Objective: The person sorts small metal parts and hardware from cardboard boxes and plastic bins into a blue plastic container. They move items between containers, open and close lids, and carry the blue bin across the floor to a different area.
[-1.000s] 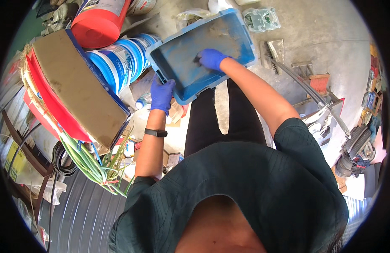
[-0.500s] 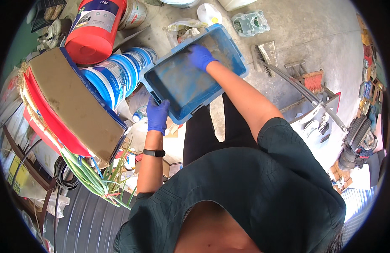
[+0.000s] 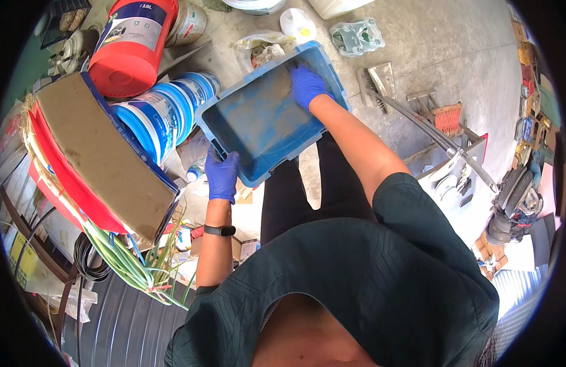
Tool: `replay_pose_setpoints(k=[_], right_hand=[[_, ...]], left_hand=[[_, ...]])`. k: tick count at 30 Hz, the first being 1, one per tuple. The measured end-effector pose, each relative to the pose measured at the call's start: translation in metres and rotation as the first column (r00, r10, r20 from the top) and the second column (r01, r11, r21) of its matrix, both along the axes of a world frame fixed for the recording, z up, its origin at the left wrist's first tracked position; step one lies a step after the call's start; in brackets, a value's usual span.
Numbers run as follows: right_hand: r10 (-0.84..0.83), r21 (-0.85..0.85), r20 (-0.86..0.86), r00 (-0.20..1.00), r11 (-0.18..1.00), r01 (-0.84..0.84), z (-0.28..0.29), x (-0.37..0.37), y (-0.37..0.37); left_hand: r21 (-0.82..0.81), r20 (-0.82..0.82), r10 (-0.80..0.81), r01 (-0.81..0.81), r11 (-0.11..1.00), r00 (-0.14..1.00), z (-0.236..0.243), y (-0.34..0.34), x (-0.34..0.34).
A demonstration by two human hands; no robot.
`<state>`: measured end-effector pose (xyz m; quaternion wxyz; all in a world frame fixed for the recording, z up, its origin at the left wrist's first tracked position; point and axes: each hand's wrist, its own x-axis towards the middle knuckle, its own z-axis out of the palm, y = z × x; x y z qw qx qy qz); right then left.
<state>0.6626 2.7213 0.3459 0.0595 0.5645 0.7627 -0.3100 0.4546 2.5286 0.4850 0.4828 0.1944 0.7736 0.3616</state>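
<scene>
A blue plastic crate (image 3: 264, 174), its inside smeared with grey-brown dirt, is tilted in front of me above my legs. My left hand (image 3: 221, 174), in a blue-purple glove, is closed on the rim at its near left corner. Inside the crate, toward the far right end, is my right hand (image 3: 308, 87), gloved the same way. Its fingers point at the far wall and are slightly blurred, so whether they hold anything cannot be made out. A dark band (image 3: 219, 230) circles my left wrist.
Left of the crate are blue-and-white buckets (image 3: 151, 116), a red bucket (image 3: 121, 76) and a large cardboard box (image 3: 102, 153). Beyond it lie a white jug (image 3: 297, 25) and a bag of bottles (image 3: 357, 38). A long-handled brush (image 3: 381, 88) lies on the right.
My right hand has moved to the right inside the crate, away from the middle of its far side. The crate and my left hand have shifted slightly left and nearer.
</scene>
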Motion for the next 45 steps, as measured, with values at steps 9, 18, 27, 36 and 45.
replay_pose_setpoints(k=[9, 18, 27, 36, 45], right_hand=[[0.206, 0.009, -0.127, 0.970, 0.978, -0.206, 0.028, -0.013, -0.018], [0.290, -0.148, 0.058, 0.955, 0.949, -0.279, 0.018, -0.004, -0.016], [0.131, -0.008, 0.082, 0.988, 0.991, -0.131, -0.005, 0.000, -0.025], [0.130, -0.093, 0.073, 0.989, 0.988, -0.123, 0.011, 0.006, -0.022], [0.355, -0.080, 0.147, 0.923, 0.935, -0.347, -0.020, 0.018, -0.045]], left_hand=[[-0.022, -0.096, 0.001, -0.004, 1.000, 0.995, -0.004, -0.003, -0.008], [-0.018, -0.130, 0.002, -0.004, 1.000, 0.992, -0.002, -0.006, -0.018], [0.031, -0.154, 0.006, -0.001, 1.000, 0.988, 0.008, -0.002, -0.005], [0.041, -0.169, -0.029, 0.036, 0.999, 0.985, 0.009, -0.001, -0.007], [0.029, -0.229, -0.040, 0.048, 0.998, 0.973, 0.019, 0.010, 0.003]])
